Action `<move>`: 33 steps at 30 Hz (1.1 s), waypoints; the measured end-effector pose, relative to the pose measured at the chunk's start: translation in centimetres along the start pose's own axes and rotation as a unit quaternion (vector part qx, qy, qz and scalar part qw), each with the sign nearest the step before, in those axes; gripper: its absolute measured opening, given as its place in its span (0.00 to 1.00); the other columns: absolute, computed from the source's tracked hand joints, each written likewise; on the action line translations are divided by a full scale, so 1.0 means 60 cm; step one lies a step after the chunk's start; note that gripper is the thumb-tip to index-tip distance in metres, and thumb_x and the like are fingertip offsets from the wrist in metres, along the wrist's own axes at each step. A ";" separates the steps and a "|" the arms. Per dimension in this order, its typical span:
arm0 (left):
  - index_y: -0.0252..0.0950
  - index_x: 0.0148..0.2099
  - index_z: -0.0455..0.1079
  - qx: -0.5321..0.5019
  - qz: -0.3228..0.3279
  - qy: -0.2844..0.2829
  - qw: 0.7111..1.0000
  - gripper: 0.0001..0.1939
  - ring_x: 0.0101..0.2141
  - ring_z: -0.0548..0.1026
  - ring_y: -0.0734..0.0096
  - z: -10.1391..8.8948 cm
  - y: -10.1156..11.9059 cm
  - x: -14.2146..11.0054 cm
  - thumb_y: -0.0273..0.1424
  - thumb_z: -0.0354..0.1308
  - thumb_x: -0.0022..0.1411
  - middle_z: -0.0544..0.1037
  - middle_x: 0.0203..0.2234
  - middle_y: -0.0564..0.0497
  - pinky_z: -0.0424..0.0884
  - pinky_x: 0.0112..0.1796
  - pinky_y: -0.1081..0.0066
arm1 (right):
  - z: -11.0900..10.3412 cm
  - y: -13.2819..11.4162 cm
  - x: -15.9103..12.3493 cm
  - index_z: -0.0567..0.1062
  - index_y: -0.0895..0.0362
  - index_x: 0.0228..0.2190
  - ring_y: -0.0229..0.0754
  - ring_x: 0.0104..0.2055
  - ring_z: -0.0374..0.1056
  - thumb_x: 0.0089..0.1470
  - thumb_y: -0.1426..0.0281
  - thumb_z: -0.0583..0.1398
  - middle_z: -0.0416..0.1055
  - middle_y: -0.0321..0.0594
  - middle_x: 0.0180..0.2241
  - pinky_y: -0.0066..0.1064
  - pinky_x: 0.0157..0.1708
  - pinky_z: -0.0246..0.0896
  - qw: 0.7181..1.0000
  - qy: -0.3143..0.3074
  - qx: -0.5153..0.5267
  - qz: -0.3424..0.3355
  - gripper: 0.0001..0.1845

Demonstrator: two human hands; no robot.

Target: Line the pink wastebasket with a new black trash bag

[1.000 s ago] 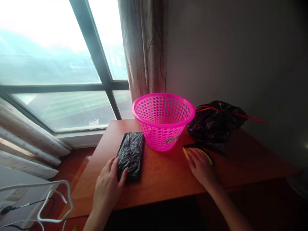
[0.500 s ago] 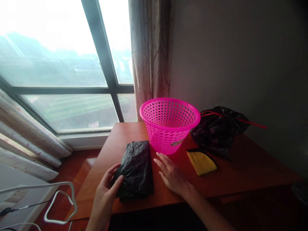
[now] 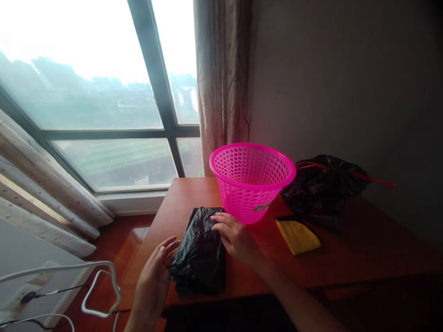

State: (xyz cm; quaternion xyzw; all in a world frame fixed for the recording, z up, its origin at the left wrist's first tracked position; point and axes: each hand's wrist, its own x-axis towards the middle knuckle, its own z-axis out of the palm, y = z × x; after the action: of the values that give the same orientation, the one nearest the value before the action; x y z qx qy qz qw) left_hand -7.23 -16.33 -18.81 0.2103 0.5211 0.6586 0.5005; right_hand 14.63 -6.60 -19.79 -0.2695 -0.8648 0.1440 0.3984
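- Folded black plastic (image 3: 199,258), the clock's centre here, lies close to the near edge of a wooden table (image 3: 188,193).
- Left hand (image 3: 154,274), at about nine o'clock: fingers loosely curved beside the plastic; whether they pinch it, I cannot tell. Right hand (image 3: 237,240), at two: fingers bent over its far corner, grip equally unclear.
- The thin, slick layers could slip or fall open if held by one side only, or slide off at six o'clock, where the table ends.
- Pink basket (image 3: 242,196), upright at one o'clock, just beyond the right hand; a sideways sweep could knock it.
- Yellow cloth (image 3: 298,236) at three; black bag (image 3: 323,193) with red drawstring (image 3: 375,180) at two.
- Sticker (image 3: 262,207) on the basket's wall: print too small to read.
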 end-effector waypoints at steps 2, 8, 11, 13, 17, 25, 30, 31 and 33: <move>0.34 0.47 0.75 -0.013 -0.010 0.000 1.000 0.26 0.40 0.78 0.61 -0.005 -0.003 0.007 0.36 0.71 0.45 0.81 0.41 0.45 0.75 0.36 0.73 | -0.007 0.008 -0.005 0.71 0.53 0.53 0.43 0.65 0.55 0.52 0.85 0.53 0.67 0.43 0.58 0.43 0.63 0.55 0.998 -0.054 -0.038 -0.016 0.29; 0.34 0.47 0.75 -0.054 -0.025 -0.028 0.998 0.25 0.39 0.78 0.61 0.020 0.010 -0.004 0.31 0.71 0.43 0.79 0.45 0.43 0.75 0.35 0.71 | 0.012 0.026 -0.042 0.64 0.56 0.60 0.52 0.70 0.42 0.48 0.82 0.58 0.51 0.50 0.67 0.51 0.63 0.51 0.988 -0.105 -0.108 -0.023 0.37; 0.35 0.47 0.75 -0.046 -0.006 -0.043 0.998 0.26 0.40 0.77 0.60 0.030 0.022 -0.005 0.31 0.70 0.42 0.79 0.45 0.43 0.75 0.35 0.71 | 0.025 0.014 -0.026 0.73 0.55 0.49 0.48 0.66 0.52 0.52 0.79 0.59 0.65 0.46 0.60 0.46 0.62 0.53 0.999 -0.032 -0.039 -0.019 0.22; 0.35 0.46 0.75 -0.028 0.030 -0.031 0.999 0.25 0.40 0.77 0.60 0.027 0.025 0.009 0.32 0.70 0.42 0.80 0.44 0.45 0.74 0.36 0.71 | 0.023 -0.003 0.003 0.74 0.54 0.44 0.46 0.60 0.62 0.53 0.77 0.59 0.72 0.44 0.53 0.42 0.59 0.58 0.999 0.019 0.044 0.000 0.16; 0.38 0.44 0.75 -0.005 0.125 0.022 0.992 0.21 0.41 0.77 0.64 0.007 0.021 0.062 0.34 0.69 0.44 0.80 0.39 0.50 0.72 0.40 0.72 | -0.001 -0.041 0.089 0.74 0.54 0.42 0.43 0.42 0.73 0.53 0.74 0.56 0.77 0.39 0.40 0.34 0.44 0.68 0.977 0.091 0.175 0.084 0.14; 0.35 0.38 0.78 -0.043 0.018 -0.058 0.997 0.12 0.43 0.78 0.54 -0.004 0.011 0.076 0.35 0.65 0.51 0.83 0.33 0.50 0.75 0.44 0.63 | -0.016 -0.072 0.235 0.70 0.55 0.45 0.42 0.36 0.70 0.53 0.66 0.59 0.74 0.35 0.34 0.31 0.35 0.66 0.936 0.151 0.265 0.175 0.16; 0.34 0.30 0.78 -0.132 -0.123 -0.056 0.982 0.06 0.34 0.81 0.56 -0.006 0.004 0.048 0.29 0.60 0.54 0.82 0.25 0.50 0.77 0.39 0.63 | 0.016 -0.061 0.261 0.65 0.53 0.54 0.47 0.44 0.73 0.55 0.67 0.58 0.75 0.40 0.43 0.38 0.43 0.69 0.946 0.106 0.209 0.223 0.25; 0.34 0.30 0.78 -0.144 -0.136 -0.051 0.979 0.07 0.32 0.81 0.58 -0.002 0.003 0.044 0.28 0.58 0.55 0.82 0.25 0.49 0.78 0.37 0.64 | 0.022 -0.060 0.260 0.63 0.54 0.57 0.49 0.47 0.72 0.56 0.66 0.58 0.74 0.43 0.46 0.40 0.46 0.68 0.953 0.095 0.179 0.226 0.28; 0.33 0.31 0.78 -0.158 -0.149 -0.042 0.975 0.08 0.31 0.81 0.61 0.006 0.002 0.039 0.26 0.56 0.56 0.83 0.27 0.48 0.78 0.35 0.67 | 0.031 -0.065 0.247 0.57 0.59 0.62 0.53 0.55 0.67 0.56 0.65 0.59 0.69 0.52 0.54 0.44 0.53 0.64 0.969 0.088 0.105 0.207 0.35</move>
State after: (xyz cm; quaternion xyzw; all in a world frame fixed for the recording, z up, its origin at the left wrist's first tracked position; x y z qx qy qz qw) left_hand -7.96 -14.08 -19.17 0.0758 0.4145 0.6414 0.6411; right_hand 3.85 -1.21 -10.14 -0.4105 -0.7318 0.2890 0.4609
